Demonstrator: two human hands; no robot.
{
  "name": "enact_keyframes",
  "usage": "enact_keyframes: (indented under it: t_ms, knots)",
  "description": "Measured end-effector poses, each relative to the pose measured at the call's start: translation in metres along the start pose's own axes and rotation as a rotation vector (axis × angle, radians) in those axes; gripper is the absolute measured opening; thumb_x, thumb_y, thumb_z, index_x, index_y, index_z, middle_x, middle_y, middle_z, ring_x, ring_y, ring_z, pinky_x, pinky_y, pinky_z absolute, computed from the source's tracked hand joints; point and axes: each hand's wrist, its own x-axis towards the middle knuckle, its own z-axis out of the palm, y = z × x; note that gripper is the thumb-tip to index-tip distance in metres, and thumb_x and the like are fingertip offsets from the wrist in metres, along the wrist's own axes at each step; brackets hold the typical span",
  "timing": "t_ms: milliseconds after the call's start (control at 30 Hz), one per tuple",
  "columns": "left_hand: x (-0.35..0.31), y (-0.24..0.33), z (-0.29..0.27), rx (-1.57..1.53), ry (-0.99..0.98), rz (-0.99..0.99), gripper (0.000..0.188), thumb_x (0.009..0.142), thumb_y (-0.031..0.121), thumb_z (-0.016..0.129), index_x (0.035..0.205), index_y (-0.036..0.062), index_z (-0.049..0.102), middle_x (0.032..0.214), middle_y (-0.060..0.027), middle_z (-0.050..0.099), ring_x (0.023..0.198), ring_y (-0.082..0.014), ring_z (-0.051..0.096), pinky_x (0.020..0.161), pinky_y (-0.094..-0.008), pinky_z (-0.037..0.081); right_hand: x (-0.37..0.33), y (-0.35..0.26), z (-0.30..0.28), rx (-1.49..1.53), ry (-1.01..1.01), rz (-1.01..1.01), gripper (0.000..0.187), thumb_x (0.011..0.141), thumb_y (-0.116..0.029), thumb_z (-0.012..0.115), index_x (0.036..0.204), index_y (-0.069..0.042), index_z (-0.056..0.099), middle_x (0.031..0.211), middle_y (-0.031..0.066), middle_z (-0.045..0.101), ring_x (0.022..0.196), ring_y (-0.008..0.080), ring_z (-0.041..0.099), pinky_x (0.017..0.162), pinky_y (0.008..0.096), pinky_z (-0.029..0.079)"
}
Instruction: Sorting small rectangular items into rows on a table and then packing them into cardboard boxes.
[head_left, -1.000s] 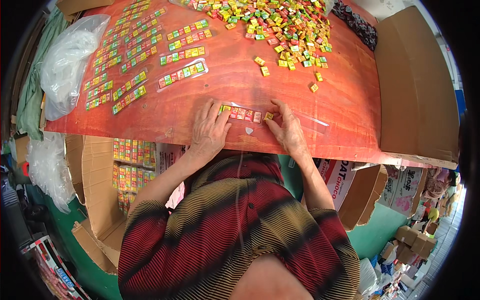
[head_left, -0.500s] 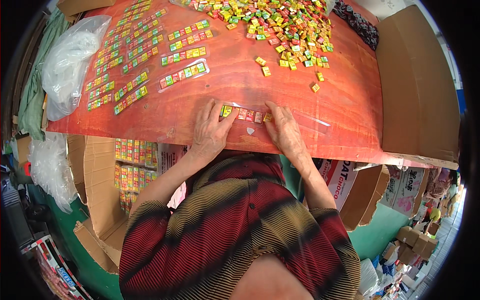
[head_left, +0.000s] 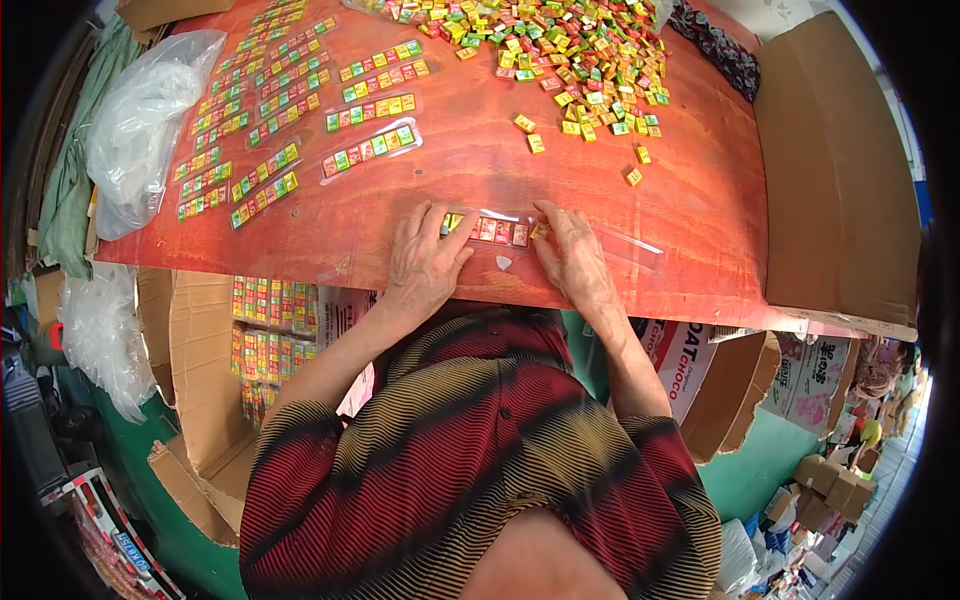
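Note:
A clear plastic tray with a row of small red and yellow boxes [head_left: 503, 232] lies near the table's front edge, between my hands. My left hand [head_left: 428, 262] holds the left end, its thumb and fingers over the boxes there and partly hiding them. At the right end, my right hand [head_left: 577, 262] is closed on a small yellow box [head_left: 540, 231], mostly covered by the fingers. Just below the tray lies a small whitish chip [head_left: 503, 263]. Beside my right hand is a clear plastic strip [head_left: 632, 246].
Filled trays [head_left: 372, 150] lie in rows at the left, near a clear plastic bag [head_left: 148, 125]. Loose little boxes [head_left: 590, 75] are heaped at the back. A tall cardboard box [head_left: 845, 170] borders the red table [head_left: 690, 200] on the right. An open carton [head_left: 205, 370] stands below.
Both hands stay at the tray with only slight finger shifts. My left fingers cover a little more of its left end. The whole view has shifted slightly.

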Motion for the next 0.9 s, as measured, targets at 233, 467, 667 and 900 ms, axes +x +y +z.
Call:
enact_keyframes:
  t_ms: [233, 467, 667, 900]
  knots:
    - [0.003, 0.001, -0.001, 0.009, 0.008, -0.016, 0.036, 0.074, 0.018, 0.06, 0.11, 0.0107, 0.056, 0.111, -0.0179, 0.043, 0.106, -0.0378, 0.04, 0.088, -0.0459, 0.034, -0.004, -0.001, -0.002, 0.018, -0.025, 0.061, 0.04, 0.073, -0.001, 0.059, 0.111, -0.003, 0.047, 0.095, 0.0165, 0.056, 0.09, 0.0305, 0.053, 0.079, 0.0371, 0.043]
    - [0.01, 0.003, 0.005, -0.002, 0.003, 0.063, 0.036, 0.073, 0.02, 0.062, 0.108, 0.0117, 0.057, 0.115, -0.0183, 0.042, 0.109, -0.0389, 0.038, 0.089, -0.0459, 0.033, -0.006, 0.004, 0.002, 0.054, -0.019, 0.039, 0.039, 0.073, -0.001, 0.058, 0.111, -0.002, 0.047, 0.097, 0.0172, 0.056, 0.091, 0.0319, 0.053, 0.079, 0.0377, 0.043]
    - [0.012, 0.0, 0.005, 0.011, 0.005, 0.091, 0.039, 0.068, 0.02, 0.065, 0.106, 0.0128, 0.057, 0.103, -0.0147, 0.046, 0.101, -0.0323, 0.042, 0.08, -0.0429, 0.035, -0.003, -0.003, 0.006, -0.256, -0.006, -0.16, 0.037, 0.069, 0.003, 0.053, 0.106, 0.004, 0.048, 0.089, 0.0174, 0.056, 0.082, 0.0336, 0.051, 0.072, 0.0385, 0.044]
    - [0.013, -0.002, 0.005, 0.01, 0.025, 0.066, 0.043, 0.066, 0.021, 0.066, 0.106, 0.0099, 0.055, 0.1, -0.0109, 0.049, 0.099, -0.0293, 0.043, 0.079, -0.0407, 0.034, 0.006, -0.008, 0.001, -0.327, -0.121, -0.188, 0.027, 0.069, 0.002, 0.051, 0.096, 0.002, 0.049, 0.078, 0.0167, 0.053, 0.076, 0.0338, 0.05, 0.07, 0.0387, 0.043]
